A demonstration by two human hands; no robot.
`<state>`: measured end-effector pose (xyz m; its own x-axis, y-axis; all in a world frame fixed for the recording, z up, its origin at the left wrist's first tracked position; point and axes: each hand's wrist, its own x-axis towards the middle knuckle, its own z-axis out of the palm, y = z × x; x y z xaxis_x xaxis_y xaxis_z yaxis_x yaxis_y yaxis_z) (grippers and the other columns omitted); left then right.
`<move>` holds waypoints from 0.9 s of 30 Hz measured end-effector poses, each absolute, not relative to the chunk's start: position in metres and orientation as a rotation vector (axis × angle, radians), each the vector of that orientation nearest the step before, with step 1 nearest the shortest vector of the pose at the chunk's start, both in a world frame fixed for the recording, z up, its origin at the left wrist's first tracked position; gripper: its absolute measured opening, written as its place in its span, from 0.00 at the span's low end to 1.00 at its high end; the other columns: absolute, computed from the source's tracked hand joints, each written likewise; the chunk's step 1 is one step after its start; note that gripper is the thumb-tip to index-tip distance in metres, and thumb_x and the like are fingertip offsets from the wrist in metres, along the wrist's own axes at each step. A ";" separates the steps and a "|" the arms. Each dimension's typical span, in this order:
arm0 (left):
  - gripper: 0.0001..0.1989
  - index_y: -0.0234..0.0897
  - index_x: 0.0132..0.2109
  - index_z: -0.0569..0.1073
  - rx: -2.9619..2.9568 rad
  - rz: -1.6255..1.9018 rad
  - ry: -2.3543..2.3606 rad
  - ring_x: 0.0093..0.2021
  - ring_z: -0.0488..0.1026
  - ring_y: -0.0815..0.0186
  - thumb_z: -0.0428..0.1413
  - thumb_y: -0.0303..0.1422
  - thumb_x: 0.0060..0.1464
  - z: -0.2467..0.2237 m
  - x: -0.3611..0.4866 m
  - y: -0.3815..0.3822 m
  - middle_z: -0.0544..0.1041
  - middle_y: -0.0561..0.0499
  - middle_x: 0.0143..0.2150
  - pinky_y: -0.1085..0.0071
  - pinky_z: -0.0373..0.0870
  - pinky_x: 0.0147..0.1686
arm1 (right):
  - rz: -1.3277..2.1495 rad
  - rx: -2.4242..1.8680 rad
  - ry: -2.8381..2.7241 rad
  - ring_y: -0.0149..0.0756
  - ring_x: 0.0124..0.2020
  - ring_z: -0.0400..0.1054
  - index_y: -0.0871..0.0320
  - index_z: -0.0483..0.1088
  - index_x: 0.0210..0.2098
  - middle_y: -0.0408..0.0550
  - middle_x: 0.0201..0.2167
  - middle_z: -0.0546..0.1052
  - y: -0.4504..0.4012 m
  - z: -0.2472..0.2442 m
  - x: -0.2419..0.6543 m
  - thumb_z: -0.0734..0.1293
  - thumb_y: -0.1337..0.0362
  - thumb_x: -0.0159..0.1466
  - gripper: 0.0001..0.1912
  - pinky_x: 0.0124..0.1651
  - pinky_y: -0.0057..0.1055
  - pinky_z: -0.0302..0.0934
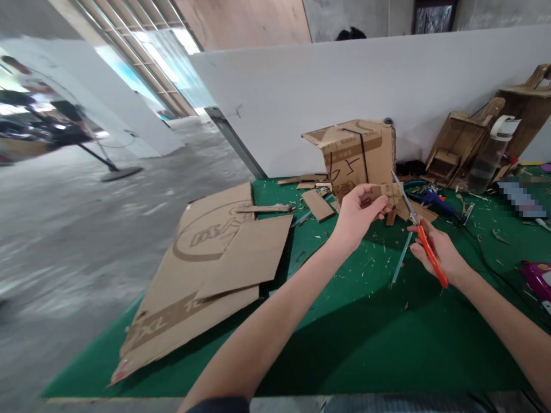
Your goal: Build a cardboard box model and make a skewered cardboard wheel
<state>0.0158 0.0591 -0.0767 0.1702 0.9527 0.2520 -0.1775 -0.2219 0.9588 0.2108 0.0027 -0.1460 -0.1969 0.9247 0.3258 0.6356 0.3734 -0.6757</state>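
My left hand (359,215) is closed on a small cardboard piece (387,193), pinched between thumb and fingers. Red-handled scissors (428,246) are in my right hand (439,255), blades pointing up and away beside the right end of that piece. Whether the blades touch the cardboard I cannot tell. Behind my hands stands a cardboard box shape (357,152) with black marker lines on it. Below the scissors a translucent bluish glue stick (402,258) appears. A blue glue gun (437,201) lies just beyond my right hand.
Large flat cardboard sheets (210,246) cover the green table's (344,344) left side. Cardboard scraps (317,205) lie near the middle. At right are a clear bottle (491,155), a phone (523,198), a purple object (538,281) and a dark cord (486,258). A white partition (275,109) borders the back.
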 end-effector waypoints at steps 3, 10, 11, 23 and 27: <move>0.12 0.34 0.40 0.73 1.347 1.295 0.823 0.30 0.74 0.71 0.62 0.34 0.49 -0.077 0.017 0.058 0.78 0.49 0.35 0.75 0.69 0.27 | 0.505 -1.361 -1.922 0.40 0.29 0.73 0.61 0.63 0.56 0.54 0.36 0.77 0.003 -0.143 0.211 0.61 0.51 0.65 0.25 0.33 0.33 0.65; 0.12 0.34 0.39 0.73 1.317 1.262 0.831 0.30 0.74 0.71 0.63 0.35 0.49 -0.075 0.019 0.053 0.77 0.49 0.33 0.76 0.69 0.28 | 0.212 -1.549 -1.907 0.44 0.25 0.73 0.60 0.66 0.48 0.51 0.27 0.77 0.002 -0.142 0.204 0.58 0.46 0.66 0.24 0.29 0.34 0.63; 0.12 0.34 0.39 0.73 1.307 1.255 0.825 0.30 0.74 0.71 0.63 0.35 0.49 -0.075 0.020 0.052 0.77 0.49 0.33 0.75 0.69 0.29 | 0.171 -1.594 -1.888 0.44 0.23 0.72 0.60 0.67 0.45 0.50 0.23 0.75 0.002 -0.143 0.203 0.56 0.45 0.66 0.24 0.27 0.34 0.62; 0.15 0.35 0.39 0.70 1.162 1.318 0.770 0.34 0.77 0.69 0.65 0.36 0.48 -0.076 0.018 0.057 0.77 0.50 0.36 0.71 0.74 0.35 | 0.482 -1.340 -1.853 0.42 0.30 0.75 0.60 0.62 0.55 0.58 0.41 0.80 0.004 -0.147 0.210 0.60 0.47 0.64 0.28 0.34 0.35 0.67; 0.15 0.35 0.38 0.68 1.124 1.317 0.738 0.35 0.78 0.67 0.65 0.35 0.47 -0.079 0.019 0.058 0.77 0.51 0.34 0.70 0.74 0.37 | 0.478 -1.358 -1.915 0.38 0.24 0.70 0.63 0.59 0.59 0.57 0.37 0.79 0.002 -0.145 0.209 0.60 0.48 0.64 0.32 0.33 0.36 0.65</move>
<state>0.0194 0.0575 -0.0786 0.1599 0.9719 0.1728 -0.3603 -0.1056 0.9269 0.2091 0.0022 -0.1449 -0.1769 0.9213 0.3463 0.6506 0.3735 -0.6612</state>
